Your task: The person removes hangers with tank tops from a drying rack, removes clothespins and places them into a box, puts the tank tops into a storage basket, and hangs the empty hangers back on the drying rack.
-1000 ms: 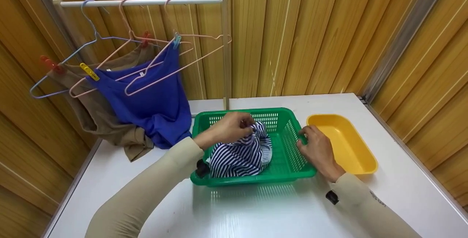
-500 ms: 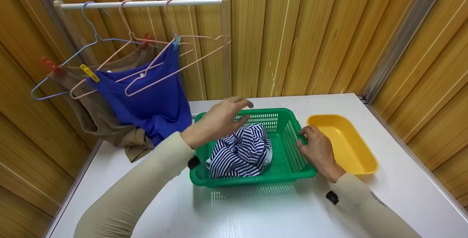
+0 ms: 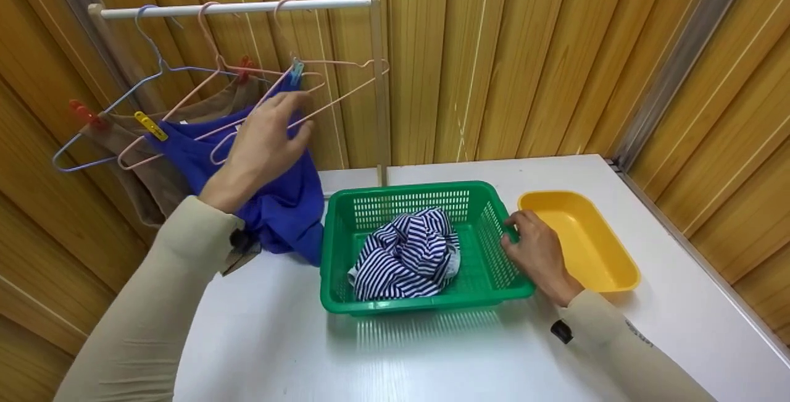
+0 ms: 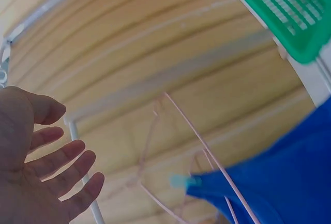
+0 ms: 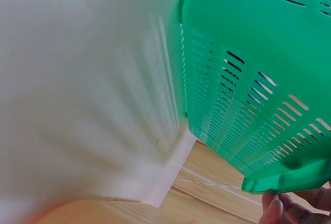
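Your left hand (image 3: pixel 262 142): fingers loosely apart, near blue garment (image 3: pixel 287 213). Your right hand (image 3: pixel 538 255): gripping green basket (image 3: pixel 426 307), striped garment (image 3: pixel 407 257) inside.

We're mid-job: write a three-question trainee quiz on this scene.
1. Multiple choice: what lies in the green slotted plastic basket?
A) brown fabric
B) crumpled dark-and-white striped fabric
C) plain blue fabric

2. True or false: the person's bare left hand holds nothing.

3. Count: how many thin blue or pink hangers hook over the round white rail?

Key: 1 B; 2 true; 3 three.
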Available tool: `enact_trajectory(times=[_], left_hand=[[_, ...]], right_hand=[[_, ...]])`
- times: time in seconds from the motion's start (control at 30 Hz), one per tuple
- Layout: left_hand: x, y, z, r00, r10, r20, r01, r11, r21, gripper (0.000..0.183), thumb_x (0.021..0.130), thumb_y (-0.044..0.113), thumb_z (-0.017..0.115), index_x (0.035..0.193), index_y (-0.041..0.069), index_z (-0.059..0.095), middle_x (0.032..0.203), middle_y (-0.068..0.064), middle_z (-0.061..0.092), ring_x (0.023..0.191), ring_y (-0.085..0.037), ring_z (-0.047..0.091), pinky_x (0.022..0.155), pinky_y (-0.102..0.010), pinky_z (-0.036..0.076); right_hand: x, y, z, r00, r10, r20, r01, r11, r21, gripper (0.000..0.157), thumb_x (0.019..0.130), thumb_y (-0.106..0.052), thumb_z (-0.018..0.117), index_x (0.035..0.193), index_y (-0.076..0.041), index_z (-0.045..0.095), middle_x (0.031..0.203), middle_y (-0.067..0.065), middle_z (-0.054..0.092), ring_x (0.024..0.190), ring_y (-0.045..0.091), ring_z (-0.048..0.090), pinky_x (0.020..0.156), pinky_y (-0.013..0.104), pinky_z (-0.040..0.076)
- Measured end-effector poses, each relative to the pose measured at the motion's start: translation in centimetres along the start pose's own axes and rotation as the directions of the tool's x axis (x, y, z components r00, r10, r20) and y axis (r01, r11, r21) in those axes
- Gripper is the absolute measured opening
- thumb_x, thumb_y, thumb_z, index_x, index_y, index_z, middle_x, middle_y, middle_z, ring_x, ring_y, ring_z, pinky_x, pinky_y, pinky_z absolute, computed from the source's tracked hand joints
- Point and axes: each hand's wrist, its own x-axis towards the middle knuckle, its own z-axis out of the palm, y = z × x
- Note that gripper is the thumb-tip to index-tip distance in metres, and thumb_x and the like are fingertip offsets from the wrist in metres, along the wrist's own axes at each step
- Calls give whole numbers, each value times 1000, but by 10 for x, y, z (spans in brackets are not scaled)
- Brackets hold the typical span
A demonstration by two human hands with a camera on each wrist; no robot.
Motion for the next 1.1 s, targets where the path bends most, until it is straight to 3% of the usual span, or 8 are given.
enact_trajectory(times=[0.2,0.37,0.57,0.77,0.97,1.1], left_hand=[[-16,-40,-19,995,-96,7,95,994,49,45,99,23,55,142,11,48,147,-17,47,128,-41,51,104,-60,43],[-28,-71,-35,989,-132,-61,135,989,55,46,98,20,55,141,6,47,144,-20,49,129,-43,49,106,-60,40],[-41,-111,-58,970,-227,-88,234,970,72,52,100,25,48,148,6,38,149,-24,41,134,-47,41,110,-63,33],[-52,-149,-70,950,-282,-135,296,950,95,53,101,24,47,148,4,35,144,-29,43,126,-51,45,105,-66,36],[-60,-168,-68,921,-299,-251,326,943,73,49,100,21,47,143,0,40,136,-30,48,121,-50,48,103,-64,39],[-61,-173,-68,900,-384,-207,399,916,37,57,102,26,44,149,-1,27,142,-32,39,126,-51,42,109,-64,35]], right_hand=[[1,0,-1,1000,4,4,-4,1000,-1,21,87,-12,69,104,1,66,107,17,64,84,29,60,81,48,57],[1,1,0,1000,-11,-6,11,1000,-6,21,86,-10,69,102,1,66,106,18,64,83,29,60,79,48,57],[0,1,1,1000,-23,-19,23,1000,-11,19,84,-9,69,100,1,67,105,18,65,80,28,60,74,46,57],[0,1,0,1000,-7,-5,7,1000,-4,21,85,-11,70,102,1,66,107,17,64,82,29,60,78,47,57],[-1,1,1,1000,-15,-10,15,1000,-3,20,84,-10,71,101,0,66,104,17,64,80,28,58,75,46,57],[0,0,1,1000,-19,-17,18,1000,-6,19,84,-10,71,100,0,67,103,16,64,80,28,59,75,46,57]])
